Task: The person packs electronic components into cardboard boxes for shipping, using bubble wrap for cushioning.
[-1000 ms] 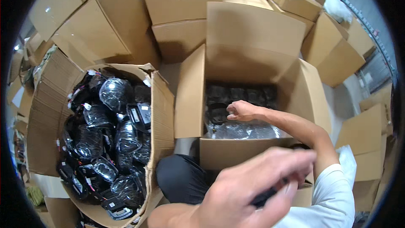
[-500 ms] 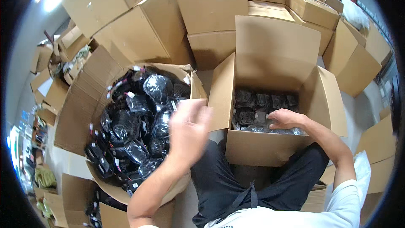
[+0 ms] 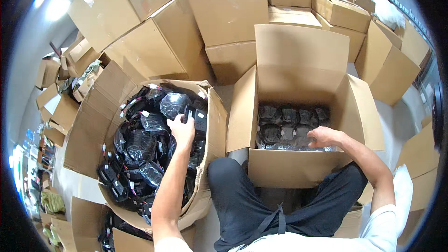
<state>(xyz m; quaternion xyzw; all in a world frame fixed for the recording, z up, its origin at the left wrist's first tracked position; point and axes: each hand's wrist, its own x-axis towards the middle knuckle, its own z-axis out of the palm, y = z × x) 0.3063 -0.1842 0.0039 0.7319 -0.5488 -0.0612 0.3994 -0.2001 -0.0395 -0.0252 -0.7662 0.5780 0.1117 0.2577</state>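
Note:
My left hand (image 3: 182, 129) has reached into the open carton on the left (image 3: 215, 126), which is heaped with black parts in clear plastic wrap. Its fingers close on the end of a black part with a small pale label (image 3: 189, 113), near the carton's right wall. Inside the open carton in front of me (image 3: 294, 165), my right hand (image 3: 324, 137) is low by the near right side, its fingers curled at crinkled clear plastic (image 3: 298, 145). Whatever those fingers hold is hidden. Rows of wrapped black parts (image 3: 289, 114) line that carton's bottom.
Large closed cartons (image 3: 228, 14) are stacked behind both open ones. Another open carton of black parts (image 3: 88, 214) stands at the lower left. My knees (image 3: 228, 177) flank the near wall of the front carton, whose flaps (image 3: 303, 49) stand spread.
My left hand has moved away from between the cartons, left and forward into the left carton, and closed on a black part. My right hand has shifted slightly right within the front carton.

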